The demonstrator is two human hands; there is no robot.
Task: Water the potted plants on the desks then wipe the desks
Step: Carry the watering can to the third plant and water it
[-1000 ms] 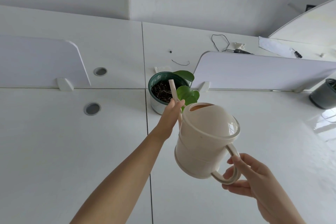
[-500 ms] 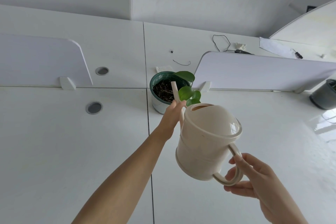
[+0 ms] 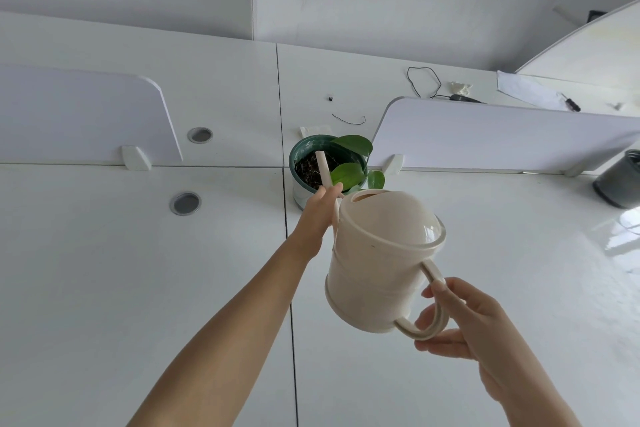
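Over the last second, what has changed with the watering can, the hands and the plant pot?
Very little. The watering can has tipped slightly further, its spout staying over the soil of the green pot. Nothing was taken up or let go: the left hand still steadies the spout and the right hand keeps its grip on the handle. The pot, dividers and desks have not moved.

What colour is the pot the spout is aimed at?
Dark green rim and inside, paler outside, on the pot under the spout; seen in the head view.
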